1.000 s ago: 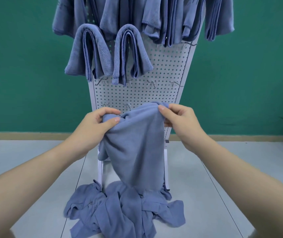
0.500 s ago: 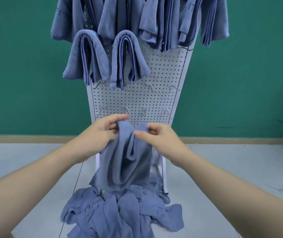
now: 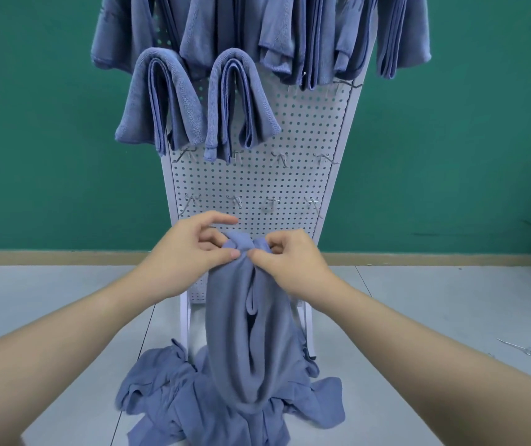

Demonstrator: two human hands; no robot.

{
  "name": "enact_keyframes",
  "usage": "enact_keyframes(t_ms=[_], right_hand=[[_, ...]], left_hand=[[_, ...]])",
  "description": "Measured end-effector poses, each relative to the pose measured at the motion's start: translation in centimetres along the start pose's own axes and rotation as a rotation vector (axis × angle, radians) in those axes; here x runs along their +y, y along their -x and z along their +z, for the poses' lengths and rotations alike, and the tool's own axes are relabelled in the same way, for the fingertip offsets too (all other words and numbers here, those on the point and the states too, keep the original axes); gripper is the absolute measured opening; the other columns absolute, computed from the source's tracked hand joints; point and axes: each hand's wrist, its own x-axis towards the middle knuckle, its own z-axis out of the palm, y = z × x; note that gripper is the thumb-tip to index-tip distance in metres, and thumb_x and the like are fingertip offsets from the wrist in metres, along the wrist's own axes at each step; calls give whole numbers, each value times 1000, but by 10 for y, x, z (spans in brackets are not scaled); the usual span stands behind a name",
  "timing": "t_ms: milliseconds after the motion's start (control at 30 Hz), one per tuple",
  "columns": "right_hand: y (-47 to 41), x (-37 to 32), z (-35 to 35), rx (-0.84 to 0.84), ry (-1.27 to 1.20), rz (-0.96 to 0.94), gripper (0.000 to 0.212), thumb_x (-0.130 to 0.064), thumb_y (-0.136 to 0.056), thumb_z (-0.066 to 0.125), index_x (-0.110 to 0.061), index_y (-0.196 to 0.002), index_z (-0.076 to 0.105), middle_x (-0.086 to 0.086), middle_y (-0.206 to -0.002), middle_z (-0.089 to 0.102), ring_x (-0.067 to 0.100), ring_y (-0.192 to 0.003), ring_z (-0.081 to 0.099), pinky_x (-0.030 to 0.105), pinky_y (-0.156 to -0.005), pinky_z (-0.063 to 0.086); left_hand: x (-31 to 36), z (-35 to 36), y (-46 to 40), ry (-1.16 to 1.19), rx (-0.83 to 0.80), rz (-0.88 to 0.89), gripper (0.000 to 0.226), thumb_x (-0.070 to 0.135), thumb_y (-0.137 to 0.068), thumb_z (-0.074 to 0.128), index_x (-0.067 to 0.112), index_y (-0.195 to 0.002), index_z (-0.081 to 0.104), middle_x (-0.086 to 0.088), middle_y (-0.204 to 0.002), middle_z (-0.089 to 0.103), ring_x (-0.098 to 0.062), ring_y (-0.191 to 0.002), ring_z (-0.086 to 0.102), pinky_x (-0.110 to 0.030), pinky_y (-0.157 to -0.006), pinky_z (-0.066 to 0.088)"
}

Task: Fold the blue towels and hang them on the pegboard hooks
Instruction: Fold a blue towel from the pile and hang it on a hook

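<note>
A: Left hand point(image 3: 193, 249) pinching the towel point(image 3: 244, 320) at its top edge, just below the pegboard's point(image 3: 257, 185) lowest hooks point(image 3: 272, 202). Right hand point(image 3: 289, 262) pinching the same edge, thumbs nearly touching.

B: Towel hanging bunched in front of the board, tail down among the pile point(image 3: 212, 403) at the board's foot?

A: Yes. Corners not matched, by the look of it.

B: Risks?

A: Probably a crooked fold from the bunching. Maybe a dragged tail, snagging the pile. Possibly a slip from so narrow a pinch.

B: Folded towels point(image 3: 199, 101) high on the board?

A: Already hung; could be knocked on reaching up.
</note>
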Motion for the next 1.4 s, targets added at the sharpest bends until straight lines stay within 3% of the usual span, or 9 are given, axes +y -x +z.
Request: enact_keyframes(t_ms=[167, 300, 600, 733, 833, 967, 1133, 1267, 1400], right_hand=[[-5, -4, -14, 36, -184, 27, 36, -17, -93, 66, 13, -81, 48, 7, -71, 36, 22, -69, 31, 35, -67, 25], [-6, -6, -22, 42, -227, 15, 31, -19, -95, 68, 4, -76, 59, 7, -66, 43, 20, -67, 39, 34, -67, 32], [-3, 0, -22, 23, -235, -4, 19, -17, -97, 69, -3, -84, 69, 9, -69, 56, 19, -69, 48, 35, -70, 40], [-2, 1, -19, -1, -257, -14, 19, -28, -92, 71, -9, -88, 72, 22, -81, 66, 22, -75, 54, 39, -74, 43], [-3, -1, -18, 18, -246, -26, 20, -30, -91, 70, -10, -91, 73, 31, -93, 69, 24, -77, 57, 51, -73, 51], [-4, 1, -19, 34, -231, -35, 11, -21, -96, 69, -12, -93, 74, 25, -96, 73, 25, -79, 61, 63, -86, 54], [-5, 3, -18, 44, -223, -59, 13, -24, -93, 71, -11, -90, 73, 23, -86, 70, 22, -75, 56, 40, -75, 47], [-4, 2, -16, 59, -207, -50, 12, -16, -96, 70, -9, -86, 71, -1, -68, 60, 19, -70, 49, 35, -71, 42], [-4, -1, -11, 42, -221, -58, 25, -28, -89, 72, -4, -91, 72, 25, -82, 69, 22, -74, 54, 44, -72, 48]], left_hand=[[0, 2, 2, 130, 4, -169, 30, 24, -87, 81, 12, -105, 61, -7, -80, 74, -14, -66, 64, -29, -70, 52], [-5, 8, 5, 97, -174, -217, 29, 41, -96, 67, 15, -86, 75, -1, -92, 79, -14, -83, 72, -33, -86, 56], [-1, 10, 2, 314, -94, -164, 25, 25, -96, 68, 3, -106, 76, -10, -102, 78, -20, -90, 72, -26, -78, 55], [6, 10, 0, 626, -224, -320, 40, 34, -102, 58, 5, -126, 72, -13, -124, 74, -27, -119, 70, -38, -103, 49], [8, 10, 1, 614, -277, -382, 42, 35, -101, 59, 4, -126, 71, -13, -125, 74, -27, -118, 70, -39, -103, 52], [6, 11, 2, 516, -188, -292, 30, 23, -96, 65, 3, -116, 75, -13, -116, 76, -24, -109, 74, -30, -89, 59], [2, 8, -1, 449, -36, -240, 22, 14, -93, 71, 7, -113, 77, -11, -111, 78, -23, -103, 75, -34, -94, 55], [2, 10, 0, 432, 35, -206, 14, 7, -90, 74, 10, -103, 79, -9, -105, 79, -20, -95, 75, -32, -91, 54], [1, 10, -1, 418, 121, -159, 16, 1, -87, 76, 16, -92, 79, -4, -96, 79, -17, -91, 73, -31, -93, 54]])
